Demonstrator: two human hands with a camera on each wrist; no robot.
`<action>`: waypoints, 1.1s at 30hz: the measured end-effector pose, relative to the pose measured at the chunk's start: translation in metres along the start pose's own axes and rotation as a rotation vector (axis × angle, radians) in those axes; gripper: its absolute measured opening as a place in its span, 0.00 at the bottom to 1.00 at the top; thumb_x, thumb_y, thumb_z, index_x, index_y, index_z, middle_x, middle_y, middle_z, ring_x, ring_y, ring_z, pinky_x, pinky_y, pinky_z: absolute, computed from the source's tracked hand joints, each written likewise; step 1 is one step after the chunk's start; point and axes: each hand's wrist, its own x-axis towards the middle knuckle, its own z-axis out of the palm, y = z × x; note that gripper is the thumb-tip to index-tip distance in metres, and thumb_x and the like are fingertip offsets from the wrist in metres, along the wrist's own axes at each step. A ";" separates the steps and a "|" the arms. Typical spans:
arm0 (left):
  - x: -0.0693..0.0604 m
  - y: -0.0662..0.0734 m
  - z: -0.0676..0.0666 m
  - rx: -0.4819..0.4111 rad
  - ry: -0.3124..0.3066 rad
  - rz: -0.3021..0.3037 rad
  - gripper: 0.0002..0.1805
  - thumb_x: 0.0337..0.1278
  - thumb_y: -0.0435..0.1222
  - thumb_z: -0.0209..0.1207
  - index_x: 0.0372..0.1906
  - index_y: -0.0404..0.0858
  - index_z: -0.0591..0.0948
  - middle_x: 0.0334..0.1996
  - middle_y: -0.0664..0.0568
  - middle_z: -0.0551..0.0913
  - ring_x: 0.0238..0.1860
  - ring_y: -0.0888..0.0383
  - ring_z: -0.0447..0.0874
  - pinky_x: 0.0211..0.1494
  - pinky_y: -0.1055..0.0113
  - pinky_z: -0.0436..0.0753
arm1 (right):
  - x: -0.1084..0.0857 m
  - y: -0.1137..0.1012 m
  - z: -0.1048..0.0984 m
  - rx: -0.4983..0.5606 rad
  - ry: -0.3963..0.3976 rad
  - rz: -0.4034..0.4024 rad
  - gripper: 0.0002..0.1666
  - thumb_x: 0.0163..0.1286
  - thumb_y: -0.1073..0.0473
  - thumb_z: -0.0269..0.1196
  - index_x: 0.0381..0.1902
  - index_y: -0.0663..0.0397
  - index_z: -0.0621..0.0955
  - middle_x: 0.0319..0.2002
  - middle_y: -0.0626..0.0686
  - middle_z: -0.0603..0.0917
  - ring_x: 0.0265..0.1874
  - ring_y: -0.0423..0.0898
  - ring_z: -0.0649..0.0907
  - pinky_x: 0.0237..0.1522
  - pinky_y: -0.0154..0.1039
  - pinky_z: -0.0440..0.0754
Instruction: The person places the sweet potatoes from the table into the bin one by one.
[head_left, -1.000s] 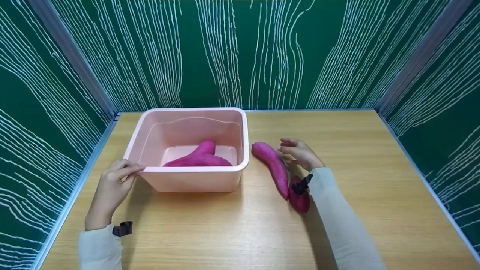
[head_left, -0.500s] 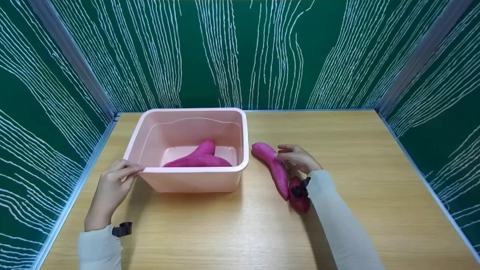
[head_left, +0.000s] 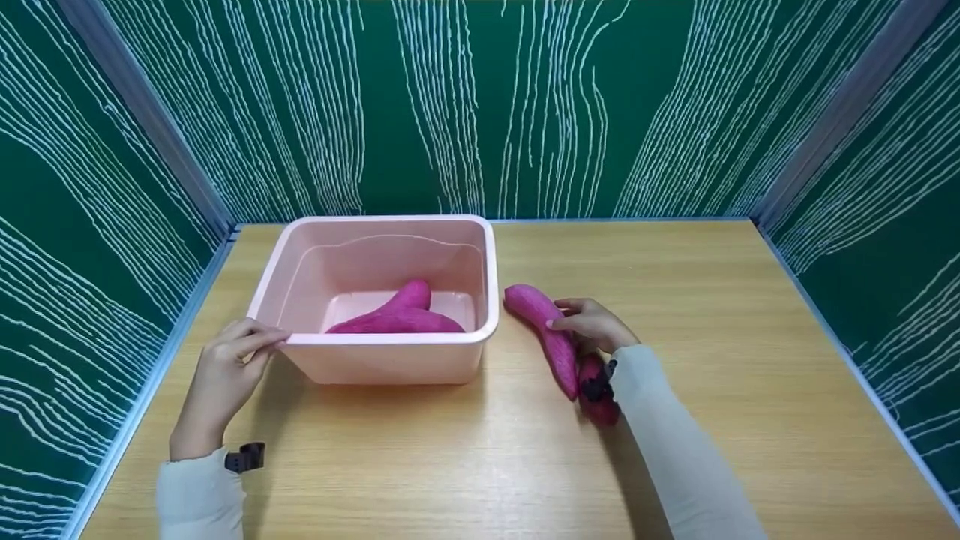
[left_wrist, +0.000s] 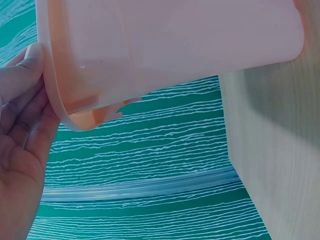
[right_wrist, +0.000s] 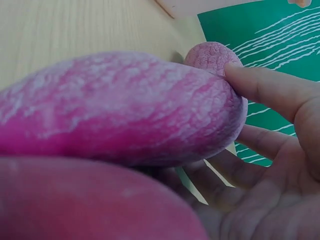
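At the left of the table, the left hand [head_left: 229, 375] pinches the near left corner of a pink plastic bin's rim [head_left: 382, 339]; the left wrist view shows the thumb [left_wrist: 32, 62] on the rim's outside. Inside the bin lie pink sweet potatoes [head_left: 401, 321], partly cut off by the near wall. To its right, the right hand [head_left: 596, 324] holds a long, bent sweet potato [head_left: 534, 307] resting on the table, thumb [right_wrist: 250, 82] on top and fingers at the far side. A darker sweet potato [head_left: 598, 409] lies beside it, partly under the wrist strap.
The wooden table [head_left: 420, 465] is bordered by metal frame edges [head_left: 142, 375]. Green walls [head_left: 547, 112] with white wavy lines rise at the back and both sides. The bin stands near the back left.
The right hand has moved slightly down and closer, and its thumb has come onto the long sweet potato. The left hand and the bin have stayed in place.
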 end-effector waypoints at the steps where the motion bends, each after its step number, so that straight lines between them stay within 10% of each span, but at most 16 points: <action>1: 0.000 0.000 0.000 0.003 -0.001 -0.002 0.11 0.48 0.21 0.65 0.37 0.35 0.88 0.34 0.47 0.84 0.44 0.49 0.81 0.51 0.61 0.79 | 0.000 0.001 0.000 -0.001 0.002 0.000 0.45 0.64 0.52 0.66 0.74 0.55 0.58 0.69 0.63 0.64 0.62 0.57 0.71 0.69 0.57 0.68; 11: 0.001 -0.002 0.001 0.011 0.017 0.040 0.14 0.43 0.17 0.66 0.35 0.35 0.88 0.32 0.47 0.84 0.39 0.54 0.80 0.51 0.96 0.67 | 0.002 0.003 0.003 0.039 0.023 0.014 0.45 0.64 0.49 0.66 0.74 0.51 0.60 0.67 0.61 0.67 0.58 0.54 0.73 0.68 0.53 0.71; 20: -0.001 0.001 -0.001 0.034 -0.007 0.000 0.13 0.47 0.20 0.66 0.38 0.35 0.88 0.35 0.46 0.84 0.44 0.49 0.82 0.50 0.56 0.79 | -0.001 0.004 0.007 0.050 0.038 0.020 0.45 0.64 0.49 0.66 0.74 0.50 0.59 0.69 0.60 0.64 0.61 0.55 0.71 0.70 0.55 0.67; 33: -0.002 -0.003 0.000 0.035 -0.006 0.003 0.13 0.47 0.19 0.65 0.38 0.35 0.88 0.35 0.46 0.84 0.45 0.49 0.82 0.51 0.62 0.80 | -0.002 0.006 0.011 0.046 0.064 0.000 0.44 0.64 0.50 0.65 0.74 0.51 0.59 0.69 0.60 0.63 0.62 0.55 0.69 0.70 0.58 0.65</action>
